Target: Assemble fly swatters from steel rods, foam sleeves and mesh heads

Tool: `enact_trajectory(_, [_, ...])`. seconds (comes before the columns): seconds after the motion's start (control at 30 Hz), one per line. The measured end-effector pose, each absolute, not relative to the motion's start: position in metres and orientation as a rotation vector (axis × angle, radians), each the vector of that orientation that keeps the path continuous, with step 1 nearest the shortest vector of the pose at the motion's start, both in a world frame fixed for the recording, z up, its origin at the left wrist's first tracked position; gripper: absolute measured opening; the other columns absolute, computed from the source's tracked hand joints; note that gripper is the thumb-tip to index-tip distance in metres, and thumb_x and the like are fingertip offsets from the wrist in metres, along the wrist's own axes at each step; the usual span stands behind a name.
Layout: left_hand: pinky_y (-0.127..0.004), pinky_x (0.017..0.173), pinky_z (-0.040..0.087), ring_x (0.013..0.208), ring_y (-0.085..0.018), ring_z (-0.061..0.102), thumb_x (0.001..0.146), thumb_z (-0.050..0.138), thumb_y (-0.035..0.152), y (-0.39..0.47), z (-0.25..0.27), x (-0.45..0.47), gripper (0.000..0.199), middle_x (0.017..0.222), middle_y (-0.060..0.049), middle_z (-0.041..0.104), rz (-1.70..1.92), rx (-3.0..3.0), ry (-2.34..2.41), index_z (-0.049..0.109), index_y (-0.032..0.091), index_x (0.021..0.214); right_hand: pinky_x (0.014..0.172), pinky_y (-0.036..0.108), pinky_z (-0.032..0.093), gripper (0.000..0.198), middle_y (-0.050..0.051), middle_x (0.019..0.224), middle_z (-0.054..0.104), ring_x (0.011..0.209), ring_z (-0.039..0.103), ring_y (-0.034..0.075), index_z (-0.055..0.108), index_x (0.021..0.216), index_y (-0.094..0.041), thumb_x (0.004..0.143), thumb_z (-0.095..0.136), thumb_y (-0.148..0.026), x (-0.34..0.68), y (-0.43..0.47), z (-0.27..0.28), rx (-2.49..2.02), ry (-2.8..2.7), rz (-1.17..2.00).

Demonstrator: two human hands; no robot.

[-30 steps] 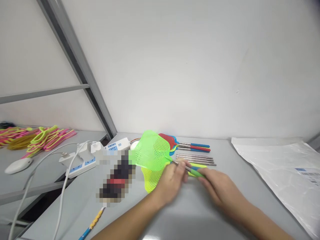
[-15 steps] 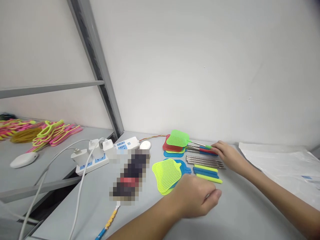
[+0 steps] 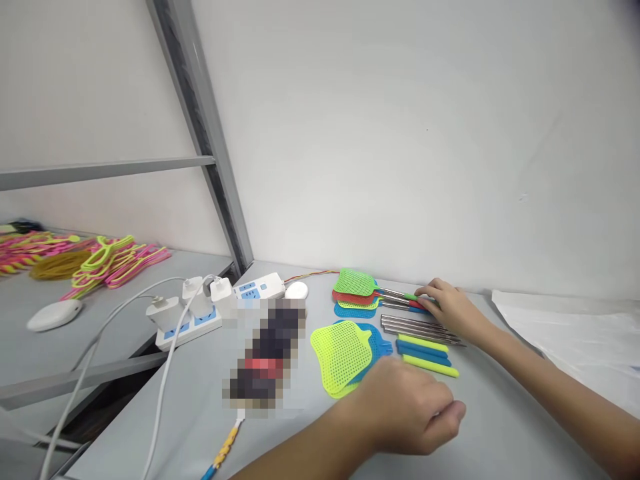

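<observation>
My right hand (image 3: 447, 305) has its fingers closed round the handle end of a green fly swatter (image 3: 356, 283), which lies on a pile with red, yellow and blue swatters. Closer to me lie several thin metal rods (image 3: 417, 327). Below them are loose yellow and blue handle grips (image 3: 425, 353). A loose yellow swatter head (image 3: 340, 353) overlaps a blue swatter head (image 3: 376, 341). My left hand (image 3: 413, 408) is curled into a fist in front of these parts, with nothing visible in it; it partly covers the heads' near edge.
At the left, a white power strip (image 3: 200, 323) holds several plugged chargers. A blurred-out dark object (image 3: 267, 353) with a cable lies nearby. Pink and yellow cords (image 3: 107, 263) lie beyond the grey metal frame (image 3: 220, 180). White plastic sheeting (image 3: 555, 333) lies at the right.
The green swatter's head has lowered onto the pile and lies more level with the others. My right hand stays at its handle. The whole view has shifted slightly.
</observation>
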State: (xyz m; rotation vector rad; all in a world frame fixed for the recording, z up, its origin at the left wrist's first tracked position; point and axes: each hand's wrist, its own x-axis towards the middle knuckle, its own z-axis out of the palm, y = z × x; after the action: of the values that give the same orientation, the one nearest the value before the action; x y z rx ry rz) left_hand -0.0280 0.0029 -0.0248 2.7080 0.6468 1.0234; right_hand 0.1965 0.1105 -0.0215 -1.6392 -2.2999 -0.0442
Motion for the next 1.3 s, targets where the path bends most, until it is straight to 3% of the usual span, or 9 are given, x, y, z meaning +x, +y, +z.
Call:
enact_trajectory(0.37, [-0.028,0.051,0.027,0.052,-0.014,0.049,0.093,0.039,0.029,0.016,-0.013,-0.043,0.035,0.055,-0.001,0.055,0.889,2.765,0.734,0.051,0.02,0.061,0.082,0.039,0.038,0.03,0.007,0.102,0.06,0.088,0.058,0.02,0.062,0.104,-0.024,0.098,0.035,-0.035,0.204,0.087,-0.02,-1.615,-2.296,-0.108])
enact_trajectory(0.63, [-0.028,0.063,0.037,0.072,-0.019,0.057,0.094,0.041,0.031,0.048,0.007,-0.077,0.025,0.077,-0.003,0.063,0.747,2.573,1.206,0.06,0.021,0.082,0.085,0.038,0.037,0.02,0.006,0.095,0.059,0.088,0.054,0.018,0.061,0.095,-0.021,0.098,0.041,-0.024,0.193,0.023,-0.016,-1.319,-2.42,-0.121])
enact_trajectory(0.87, [-0.035,0.088,0.043,0.105,-0.024,0.055,0.087,0.05,0.031,0.057,0.008,-0.095,0.025,0.106,-0.006,0.061,0.529,2.548,1.292,0.063,0.023,0.107,0.087,0.039,0.036,0.017,0.005,0.088,0.056,0.084,0.051,0.018,0.06,0.096,-0.021,0.096,0.044,-0.019,0.183,-0.001,-0.037,-1.164,-2.4,-0.061])
enact_trajectory(1.3, [-0.039,0.084,0.04,0.102,-0.026,0.051,0.089,0.048,0.03,0.06,0.002,-0.091,0.016,0.098,-0.006,0.058,0.401,2.558,1.275,0.061,0.022,0.092,0.085,0.039,0.037,0.015,0.005,0.093,0.056,0.088,0.05,0.019,0.06,0.097,-0.022,0.096,0.045,-0.021,0.189,-0.004,-0.034,-1.227,-2.379,0.036])
